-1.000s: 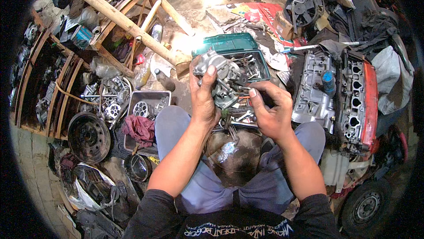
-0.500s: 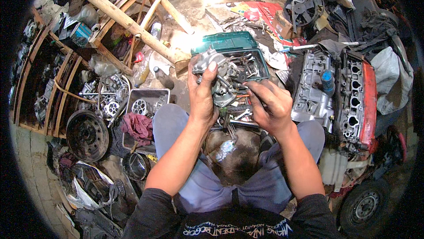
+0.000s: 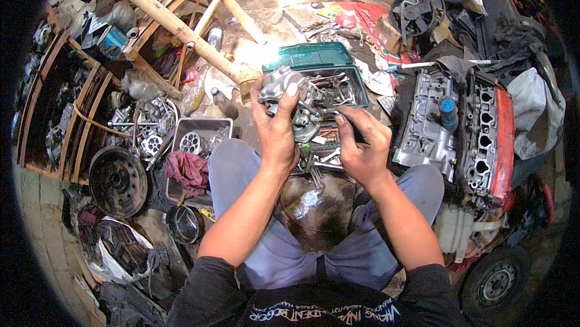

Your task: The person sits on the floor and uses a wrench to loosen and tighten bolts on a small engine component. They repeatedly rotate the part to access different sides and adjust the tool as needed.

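My left hand (image 3: 275, 130) is wrapped round a silver cast-metal engine part (image 3: 283, 85), thumb lying along its front. At the part's right side, my right hand (image 3: 367, 145) has thumb and curled index finger pinched on a small metal piece (image 3: 331, 112), too small to make out exactly. Beneath and behind both hands is an open teal toolbox (image 3: 305, 55) holding wrenches and other tools. More hand tools (image 3: 329, 158) lie in a lower tray between my knees, partly hidden by my hands.
A grey tub (image 3: 177, 139) with metal parts and maroon cloth (image 3: 184, 173) sits left, beside a steel wheel rim (image 3: 119, 182). A large engine head (image 3: 432, 127), red-edged assembly (image 3: 501, 139) and tyre (image 3: 489, 284) are right. Wooden poles (image 3: 157, 16) and a rack (image 3: 63, 103) stand left.
My right hand has shifted a little to the left and its fingers have changed angle at the part. My left hand keeps its hold, moving very slightly left.
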Tool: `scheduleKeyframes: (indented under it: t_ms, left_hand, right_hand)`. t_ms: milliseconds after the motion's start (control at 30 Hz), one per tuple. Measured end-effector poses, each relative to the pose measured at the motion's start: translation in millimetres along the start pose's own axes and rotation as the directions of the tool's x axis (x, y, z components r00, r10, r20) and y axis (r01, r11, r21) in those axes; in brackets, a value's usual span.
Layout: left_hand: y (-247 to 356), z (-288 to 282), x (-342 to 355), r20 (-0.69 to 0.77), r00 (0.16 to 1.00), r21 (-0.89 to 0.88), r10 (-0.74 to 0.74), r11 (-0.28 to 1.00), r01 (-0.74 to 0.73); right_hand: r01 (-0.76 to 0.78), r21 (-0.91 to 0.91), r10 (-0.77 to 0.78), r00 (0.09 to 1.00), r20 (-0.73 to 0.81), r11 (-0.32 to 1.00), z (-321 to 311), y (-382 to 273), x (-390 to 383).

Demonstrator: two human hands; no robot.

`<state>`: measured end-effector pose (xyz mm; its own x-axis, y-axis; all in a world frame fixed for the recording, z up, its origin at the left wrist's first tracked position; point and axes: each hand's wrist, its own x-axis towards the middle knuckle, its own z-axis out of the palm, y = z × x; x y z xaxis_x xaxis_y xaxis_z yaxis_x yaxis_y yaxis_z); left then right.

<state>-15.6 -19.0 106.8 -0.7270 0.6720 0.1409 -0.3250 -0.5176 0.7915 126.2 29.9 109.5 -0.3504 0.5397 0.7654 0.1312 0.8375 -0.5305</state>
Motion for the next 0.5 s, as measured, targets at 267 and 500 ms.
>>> scheduleKeyframes:
  t_ms: [267,500]
  left_hand:
    - [-1.2,-0.5,-4.0,-0.021,0.982,0.161,0.186,0.970,-0.180]
    - [-2.7,1.4,-4.5,-0.063,0.980,0.171,0.190,0.969,-0.177]
  right_hand:
    - [-0.191,0.064,0.196,0.978,-0.069,0.979,10.2,-9.9,-5.8]
    - [-0.303,0.143,0.314,0.948,-0.057,0.942,17.5,-7.9,-11.7]
